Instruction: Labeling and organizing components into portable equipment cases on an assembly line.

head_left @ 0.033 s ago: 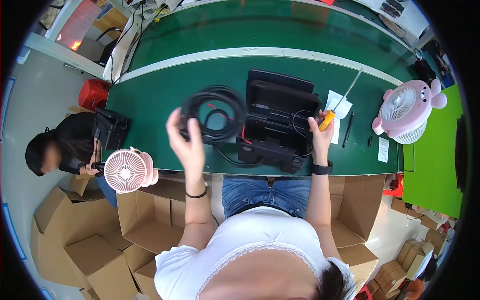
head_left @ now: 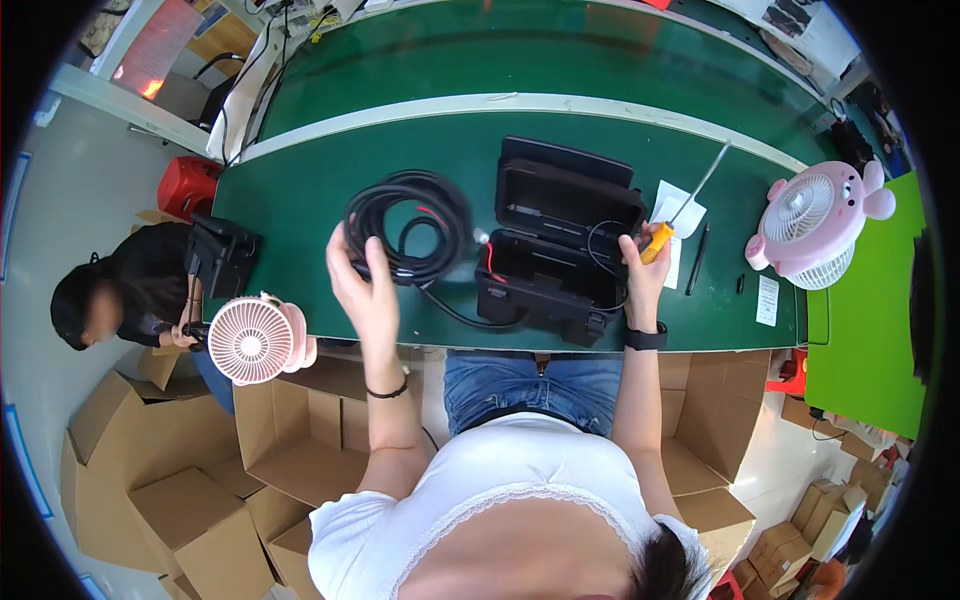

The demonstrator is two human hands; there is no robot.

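My left hand [head_left: 365, 288] is closed on the near left side of a coil of thick black cable [head_left: 453, 222], held over the green table. From the coil, a cable runs to the near side of an open black plastic case [head_left: 515, 303]. A thin red wire [head_left: 490, 262] hangs at the case's left edge, close to a small white piece [head_left: 481, 236]. In my right hand [head_left: 645, 280] is a screwdriver [head_left: 657, 243] with a yellow handle, its long shaft pointing away to the right. That hand's fingers are at the case's right edge; whether they touch it, I cannot tell.
Right of the case lie white papers [head_left: 681, 212], a black pen [head_left: 699, 258] and a pink fan [head_left: 800, 215]. A second pink fan [head_left: 252, 342] stands at the left, near another person [head_left: 140, 275] holding a black case [head_left: 225, 258]. Cardboard boxes [head_left: 200, 515] sit below the table [head_left: 320, 190].
My left hand and the cable coil have moved left, away from the case. The white piece by the red wire now shows. My right hand is nearly still with the screwdriver.
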